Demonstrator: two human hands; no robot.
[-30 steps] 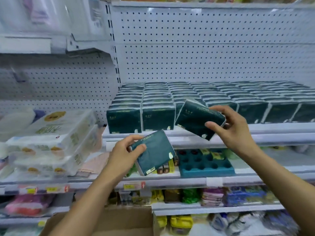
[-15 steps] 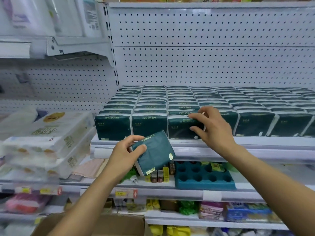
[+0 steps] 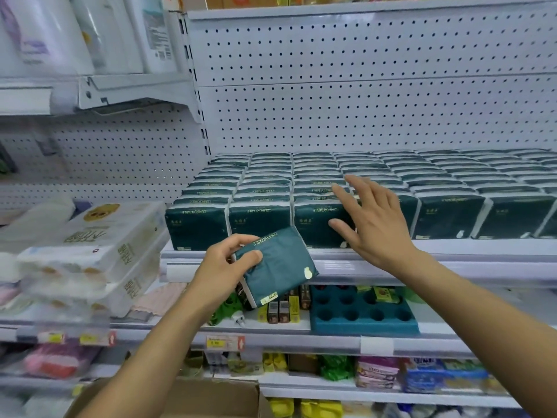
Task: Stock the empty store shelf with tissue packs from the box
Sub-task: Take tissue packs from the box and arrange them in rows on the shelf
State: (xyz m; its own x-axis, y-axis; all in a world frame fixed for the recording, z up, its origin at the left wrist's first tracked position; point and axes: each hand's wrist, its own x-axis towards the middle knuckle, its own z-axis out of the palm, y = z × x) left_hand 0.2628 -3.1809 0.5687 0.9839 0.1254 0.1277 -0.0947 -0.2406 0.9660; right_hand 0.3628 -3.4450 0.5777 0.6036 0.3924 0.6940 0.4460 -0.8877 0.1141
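The shelf (image 3: 361, 251) was already packed with rows of dark green tissue packs (image 3: 259, 224) from back to front edge. The right hand (image 3: 373, 224), fingers spread and released, rested against the front row. Just below the shelf edge, the left hand (image 3: 223, 267) gripped one more tissue pack (image 3: 277, 267), not yet placed. The box (image 3: 193, 399) sat well below the shelf, contents hidden; stocking seemed nearly finished.

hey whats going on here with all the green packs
A person is stocking a store shelf with dark green tissue packs. The left hand grips one loose pack in front of the shelf edge. The right hand is open, fingers spread at the front pack of the third row. The shelf holds rows of packs across its width, and an open cardboard box sits below.
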